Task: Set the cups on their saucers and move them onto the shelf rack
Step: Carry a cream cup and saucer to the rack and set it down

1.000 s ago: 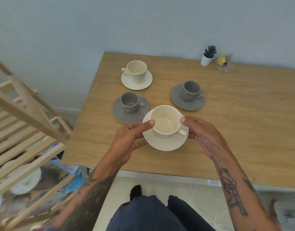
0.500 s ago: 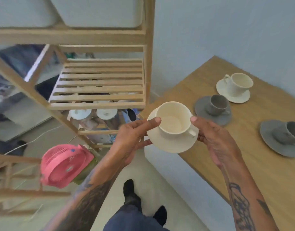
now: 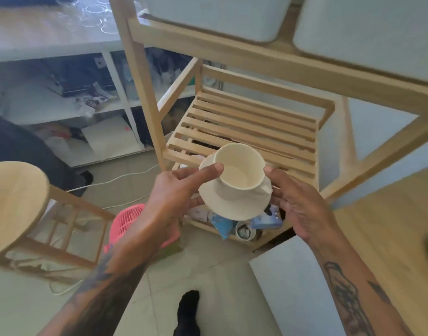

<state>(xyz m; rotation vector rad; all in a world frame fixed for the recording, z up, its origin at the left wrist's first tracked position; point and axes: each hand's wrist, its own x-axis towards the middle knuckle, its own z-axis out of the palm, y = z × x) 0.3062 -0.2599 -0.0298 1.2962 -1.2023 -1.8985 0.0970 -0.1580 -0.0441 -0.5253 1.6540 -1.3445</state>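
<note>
A cream cup (image 3: 239,169) stands on its cream saucer (image 3: 230,207), and both are in the air between my hands. My left hand (image 3: 179,192) grips the saucer's left edge, its thumb pressed on the cup's rim. My right hand (image 3: 297,202) holds the right edge under the cup's handle, thumb against the cup's side. The pair hovers just in front of the slatted middle shelf (image 3: 247,127) of the wooden rack (image 3: 140,69), tilted slightly. The other cups are out of view.
White bins (image 3: 213,13) sit on the rack's upper shelf. The rack's bottom shelf holds packets and a small tin (image 3: 244,230). A pink fan (image 3: 128,221) stands on the floor beside a round wooden stool (image 3: 12,200). The wooden table's corner (image 3: 389,226) is at right.
I have turned left from the table to the rack, carrying the cream cup and saucer in both hands. The slatted shelf is now directly behind the cup; the other cups left the view.
</note>
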